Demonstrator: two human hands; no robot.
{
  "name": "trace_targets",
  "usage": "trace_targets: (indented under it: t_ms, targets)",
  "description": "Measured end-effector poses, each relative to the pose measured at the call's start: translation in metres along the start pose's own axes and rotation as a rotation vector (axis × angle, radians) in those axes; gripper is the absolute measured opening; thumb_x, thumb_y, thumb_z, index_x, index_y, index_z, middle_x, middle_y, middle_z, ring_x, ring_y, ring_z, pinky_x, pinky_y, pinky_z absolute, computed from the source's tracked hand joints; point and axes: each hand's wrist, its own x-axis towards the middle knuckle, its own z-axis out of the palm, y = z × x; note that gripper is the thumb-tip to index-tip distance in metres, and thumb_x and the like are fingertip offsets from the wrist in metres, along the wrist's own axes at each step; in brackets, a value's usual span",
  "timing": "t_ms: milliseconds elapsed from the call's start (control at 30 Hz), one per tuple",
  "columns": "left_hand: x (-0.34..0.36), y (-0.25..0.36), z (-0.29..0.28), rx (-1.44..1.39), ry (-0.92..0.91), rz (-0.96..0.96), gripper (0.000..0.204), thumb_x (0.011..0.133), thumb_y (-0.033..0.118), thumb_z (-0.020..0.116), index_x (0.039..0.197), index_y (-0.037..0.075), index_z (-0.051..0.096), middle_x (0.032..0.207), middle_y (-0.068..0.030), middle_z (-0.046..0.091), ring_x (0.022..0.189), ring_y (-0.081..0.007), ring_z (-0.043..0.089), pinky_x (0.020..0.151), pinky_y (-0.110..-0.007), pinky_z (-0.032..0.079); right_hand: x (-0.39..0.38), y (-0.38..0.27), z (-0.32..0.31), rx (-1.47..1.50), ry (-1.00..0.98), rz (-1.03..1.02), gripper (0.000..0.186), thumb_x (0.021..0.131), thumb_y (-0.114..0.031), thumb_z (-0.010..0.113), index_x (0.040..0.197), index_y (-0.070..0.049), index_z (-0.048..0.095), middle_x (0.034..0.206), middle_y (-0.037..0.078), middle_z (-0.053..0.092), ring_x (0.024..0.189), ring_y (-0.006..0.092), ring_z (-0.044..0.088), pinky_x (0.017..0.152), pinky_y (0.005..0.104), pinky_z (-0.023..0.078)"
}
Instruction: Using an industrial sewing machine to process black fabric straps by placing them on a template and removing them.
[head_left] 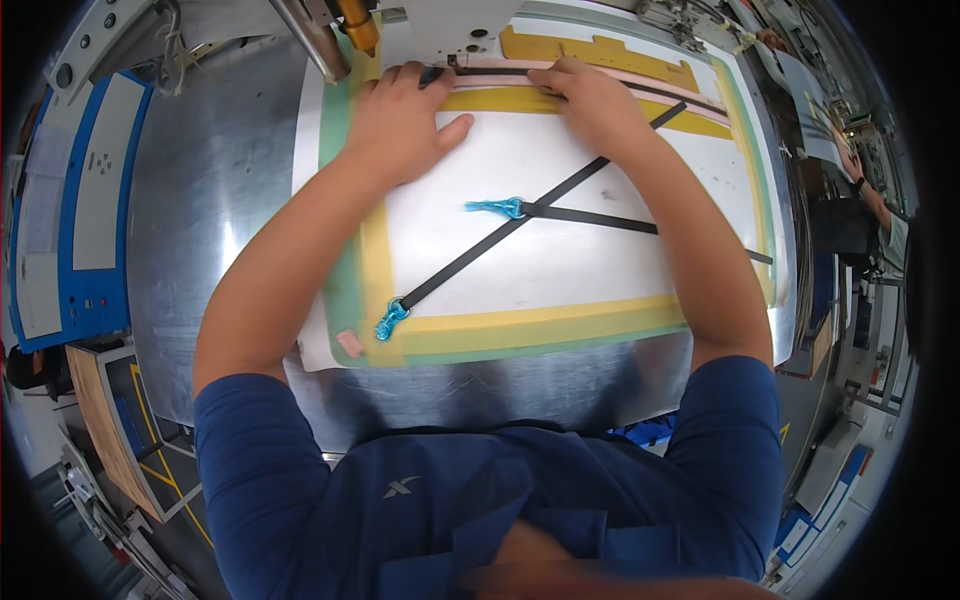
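My left hand [405,125] lies at the far left of the white board [480,160], thumb spread away from the fingers. Its fingertips touch the dark end of a black strap [490,71] running along a pink-edged slot. My right hand [597,108] bends over the same strap farther right; thumb and fingertips are closed on it, partly hidden. Nearer me, two loose black straps cross on the board: a diagonal strap [465,258] and a flatter strap [590,217]. Blue translucent fittings, a near one [392,320] and a middle one [510,207], sit at their left ends.
A sewing-machine-like white head [455,25] stands just beyond my hands, beside a metal post [315,40] and an orange nozzle [357,28]. Yellow template pieces [600,55] lie at the back. A blue-framed panel [85,200] is at left; another person's arm [875,205] shows at right.
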Motion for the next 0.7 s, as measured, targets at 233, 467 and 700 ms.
trace_targets:
  t_ms: [233, 467, 700]
  targets:
    - [0.003, 0.0, -0.009, -0.01, 0.013, 0.023, 0.057, 0.093, 0.048, 0.069, 0.137, 0.012, 0.067, 0.137, -0.017, 0.061, 0.126, -0.0375, 0.057, 0.11, -0.049, 0.043, 0.002, -0.008, 0.001, 0.006, 0.014, -0.015, 0.045, 0.098, -0.004, 0.052, 0.138, -0.02, 0.068, 0.126, 0.003, 0.065, 0.117, 0.0247, 0.067, 0.1, 0.0393, 0.055]
    - [0.02, 0.038, -0.017, 0.033, -0.104, 0.009, 0.065, 0.091, 0.056, 0.069, 0.136, 0.01, 0.067, 0.132, -0.012, 0.065, 0.127, -0.0311, 0.058, 0.11, -0.047, 0.041, 0.001, -0.003, 0.001, 0.032, -0.026, -0.009, 0.046, 0.099, -0.005, 0.051, 0.139, -0.022, 0.067, 0.126, 0.003, 0.065, 0.118, 0.025, 0.068, 0.098, 0.0418, 0.057]
    - [0.029, 0.056, -0.019, 0.063, -0.199, -0.06, 0.07, 0.089, 0.063, 0.069, 0.138, 0.014, 0.067, 0.133, -0.0163, 0.065, 0.123, -0.0333, 0.062, 0.107, -0.046, 0.046, -0.001, 0.001, -0.006, 0.009, -0.05, -0.022, 0.045, 0.099, -0.006, 0.051, 0.138, -0.021, 0.068, 0.129, 0.007, 0.064, 0.117, 0.0282, 0.068, 0.097, 0.0429, 0.057]
